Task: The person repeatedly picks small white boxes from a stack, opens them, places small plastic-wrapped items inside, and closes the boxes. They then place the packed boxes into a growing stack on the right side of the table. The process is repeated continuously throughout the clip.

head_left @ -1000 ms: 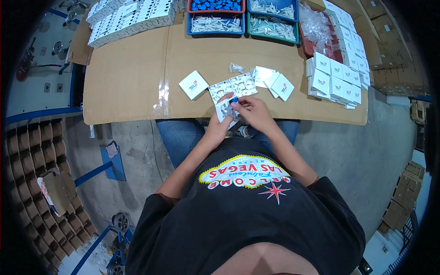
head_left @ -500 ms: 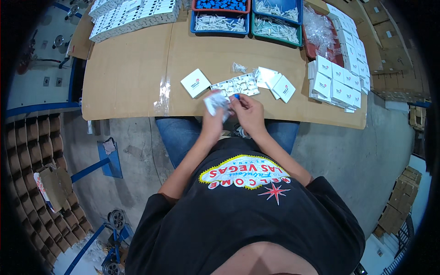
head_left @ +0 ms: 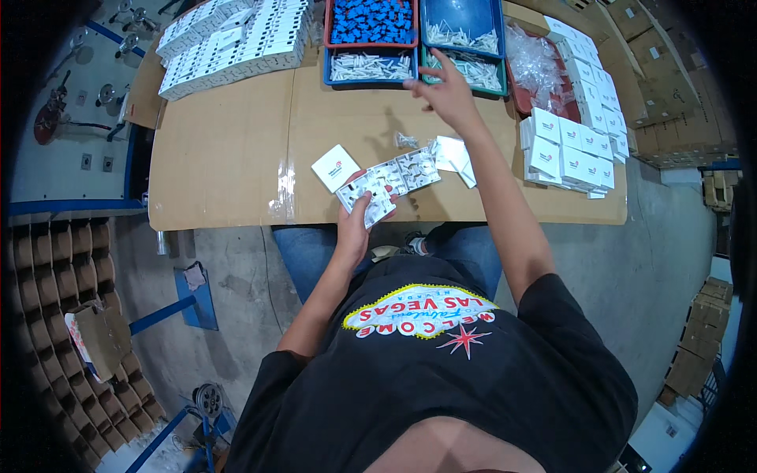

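Note:
My left hand (head_left: pixel 354 224) grips a white square plate (head_left: pixel 371 202) with dark markings, thumb on top, at the table's near edge. Right behind it lies a row of similar marked white pieces (head_left: pixel 418 169). A plain white square plate (head_left: pixel 334 165) lies to the left of my left hand. My right hand (head_left: pixel 449 96) is stretched forward over the table in front of the bins, fingers apart, nothing visible in it. It is nearest the green bin (head_left: pixel 505 79) and the blue bin of white plugs (head_left: pixel 371 68). A small clear bag of small parts (head_left: pixel 405 140) lies below it.
At the back stand a red bin of blue pieces (head_left: pixel 371 22) and another blue bin of white plugs (head_left: pixel 463 31). A red tray (head_left: pixel 522 96) holds clear plastic bags. White squares are stacked at right (head_left: pixel 579 151), and marked white pieces fill the back left (head_left: pixel 236 54).
My right hand has left my left hand and reached forward to the bins; the blue piece at its fingers no longer shows. My left hand still holds the plate, now turned marked side up.

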`<state>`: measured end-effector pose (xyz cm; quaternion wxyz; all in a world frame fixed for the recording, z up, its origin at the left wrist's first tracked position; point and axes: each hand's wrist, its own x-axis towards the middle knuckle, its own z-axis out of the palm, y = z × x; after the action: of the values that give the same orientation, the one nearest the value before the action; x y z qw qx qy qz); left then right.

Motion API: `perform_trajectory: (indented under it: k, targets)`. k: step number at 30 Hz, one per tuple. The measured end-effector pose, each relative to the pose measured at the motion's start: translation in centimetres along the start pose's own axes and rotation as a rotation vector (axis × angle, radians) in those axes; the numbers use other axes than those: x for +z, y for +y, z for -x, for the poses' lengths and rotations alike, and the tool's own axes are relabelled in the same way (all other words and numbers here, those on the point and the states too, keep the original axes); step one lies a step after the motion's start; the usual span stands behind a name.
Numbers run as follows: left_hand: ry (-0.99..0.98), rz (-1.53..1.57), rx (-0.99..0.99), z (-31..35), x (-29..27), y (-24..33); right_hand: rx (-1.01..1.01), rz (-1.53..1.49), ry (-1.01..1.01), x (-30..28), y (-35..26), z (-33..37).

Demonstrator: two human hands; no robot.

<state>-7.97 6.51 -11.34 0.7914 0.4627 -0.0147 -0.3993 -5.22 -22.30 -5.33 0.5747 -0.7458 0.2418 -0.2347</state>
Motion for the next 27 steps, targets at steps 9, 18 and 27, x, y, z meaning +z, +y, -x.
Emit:
perform_trajectory:
  k: [9,18,27]
  targets:
    - [0.060,-0.003,0.043,-0.9,-2.6,-2.9,0.005,0.127,-0.628,4.9,3.2,14.7]
    - [-0.105,-0.312,-0.020,-0.6,-0.7,-5.5,0.187,0.031,-0.384,2.8,6.6,20.3]
    - [0.018,-0.231,-0.129,-0.9,-0.9,-4.1,0.352,-0.078,-0.044,-1.5,7.7,15.7]
